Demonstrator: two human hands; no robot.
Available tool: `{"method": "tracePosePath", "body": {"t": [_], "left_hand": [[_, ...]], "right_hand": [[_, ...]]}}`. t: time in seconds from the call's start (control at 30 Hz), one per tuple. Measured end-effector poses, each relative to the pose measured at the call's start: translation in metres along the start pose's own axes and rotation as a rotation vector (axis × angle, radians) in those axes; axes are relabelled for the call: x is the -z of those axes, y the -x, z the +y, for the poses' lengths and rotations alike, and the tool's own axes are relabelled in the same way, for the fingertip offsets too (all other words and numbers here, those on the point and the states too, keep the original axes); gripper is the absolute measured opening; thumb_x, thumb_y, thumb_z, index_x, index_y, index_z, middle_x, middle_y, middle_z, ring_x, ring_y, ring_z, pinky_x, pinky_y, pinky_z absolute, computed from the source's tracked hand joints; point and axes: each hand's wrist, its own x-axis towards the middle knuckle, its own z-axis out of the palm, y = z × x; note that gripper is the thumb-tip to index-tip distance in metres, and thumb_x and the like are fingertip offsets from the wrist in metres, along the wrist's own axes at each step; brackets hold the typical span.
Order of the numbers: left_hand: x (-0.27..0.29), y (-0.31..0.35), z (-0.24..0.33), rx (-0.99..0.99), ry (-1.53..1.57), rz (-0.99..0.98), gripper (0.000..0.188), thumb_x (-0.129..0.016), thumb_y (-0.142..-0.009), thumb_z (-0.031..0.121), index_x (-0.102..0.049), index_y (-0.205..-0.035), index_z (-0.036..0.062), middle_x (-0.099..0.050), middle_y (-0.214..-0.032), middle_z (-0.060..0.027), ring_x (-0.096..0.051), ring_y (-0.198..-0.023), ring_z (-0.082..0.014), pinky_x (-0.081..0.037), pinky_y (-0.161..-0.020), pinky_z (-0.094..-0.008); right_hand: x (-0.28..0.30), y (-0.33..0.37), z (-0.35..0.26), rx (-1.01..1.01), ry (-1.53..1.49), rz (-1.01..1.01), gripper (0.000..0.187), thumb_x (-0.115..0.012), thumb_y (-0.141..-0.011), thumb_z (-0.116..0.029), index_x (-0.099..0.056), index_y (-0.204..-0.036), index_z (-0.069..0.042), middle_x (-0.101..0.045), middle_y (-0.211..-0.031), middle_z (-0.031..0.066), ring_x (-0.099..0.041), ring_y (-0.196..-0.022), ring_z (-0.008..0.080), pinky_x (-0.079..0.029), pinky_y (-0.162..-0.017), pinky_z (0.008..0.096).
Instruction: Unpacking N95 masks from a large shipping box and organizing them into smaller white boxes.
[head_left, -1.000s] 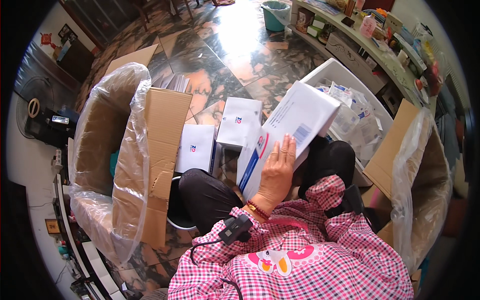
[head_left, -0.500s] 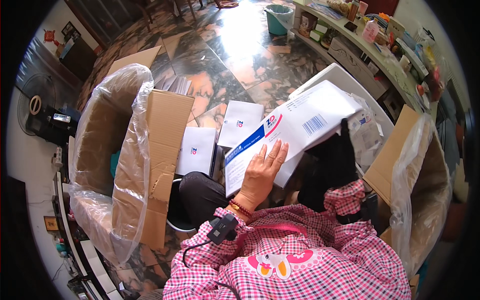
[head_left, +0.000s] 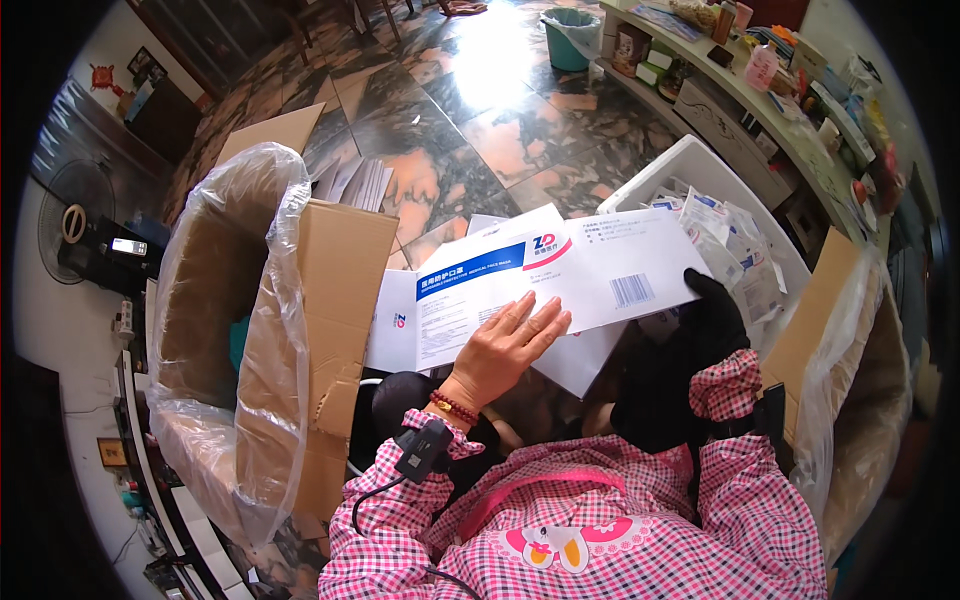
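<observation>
A flat white and blue carton [head_left: 560, 285] lies across my lap, long side running left to right. My left hand [head_left: 508, 345] rests flat on its near edge, fingers spread and pressing down. My right hand [head_left: 712, 310], in a black glove, grips the carton's right end. Under it lie more flat white cartons [head_left: 395, 325] on the floor in front of my knees. A small black device with a cable sits on my left wrist.
A big cardboard box lined with clear plastic [head_left: 235, 330] stands at my left. A white bin of small packets [head_left: 735, 235] is at my right, beside another plastic-lined cardboard box [head_left: 850, 380]. A shelf with bottles [head_left: 760, 80] runs behind; a teal bucket [head_left: 572, 25] is far off.
The carton has swung from upright and tilted to lying lengthwise across my lap. My left hand slid down to its near edge; my gloved right hand took its right end.
</observation>
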Motion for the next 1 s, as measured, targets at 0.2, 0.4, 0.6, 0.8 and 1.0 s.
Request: {"method": "tracePosePath", "body": {"t": [0.2,0.4,0.6,0.8,1.0], "left_hand": [[-0.026,-0.022,-0.057,0.287,0.014,0.069,0.053,-0.055,-0.086,0.001,-0.061,-0.135,0.0177,-0.060,-0.140,-0.0042,-0.052,-0.133,-0.0259,-0.037,-0.112,-0.0462],[-0.052,-0.032,-0.087,0.578,-0.013,0.207,0.060,-0.063,-0.086,0.003,-0.047,-0.143,0.0086,-0.051,-0.142,-0.0111,-0.048,-0.133,-0.0303,-0.038,-0.110,-0.0441],[-0.098,0.000,-0.084,0.621,0.170,-0.084,0.050,-0.066,-0.084,0.007,-0.053,-0.131,0.0043,-0.057,-0.126,-0.0157,-0.053,-0.122,-0.0329,-0.043,-0.103,-0.0429],[-0.110,0.000,-0.075,0.546,0.255,-0.355,0.035,-0.074,-0.079,0.014,-0.061,-0.109,0.0045,-0.060,-0.104,-0.0111,-0.060,-0.102,-0.0293,-0.048,-0.089,-0.0412],[-0.120,0.012,-0.058,0.476,0.311,-0.523,0.026,-0.075,-0.078,0.017,-0.061,-0.097,0.0059,-0.061,-0.095,-0.0095,-0.061,-0.095,-0.0287,-0.047,-0.081,-0.0408]], "right_hand": [[-0.024,-0.050,0.002,0.240,0.343,0.115,0.030,-0.065,-0.094,-0.028,-0.068,-0.107,-0.002,-0.069,-0.084,0.0061,-0.063,-0.065,0.0153,-0.050,-0.058,0.0274],[-0.103,-0.139,0.012,0.266,0.189,-0.054,0.028,-0.062,-0.098,-0.031,-0.068,-0.107,-0.005,-0.067,-0.084,0.0019,-0.059,-0.065,0.0119,-0.049,-0.059,0.0263],[-0.172,-0.260,0.041,0.283,0.174,-0.156,0.026,-0.067,-0.096,-0.030,-0.068,-0.111,-0.008,-0.069,-0.092,0.0052,-0.065,-0.073,0.0162,-0.054,-0.067,0.0311],[-0.179,-0.343,0.073,0.249,0.282,-0.056,0.027,-0.066,-0.096,-0.029,-0.067,-0.114,-0.008,-0.070,-0.097,0.0068,-0.067,-0.079,0.0189,-0.053,-0.071,0.0337],[-0.115,-0.384,0.118,0.052,0.415,0.016,0.029,-0.065,-0.096,-0.028,-0.066,-0.118,-0.008,-0.070,-0.102,0.0079,-0.068,-0.083,0.0210,-0.052,-0.074,0.0349]]}}
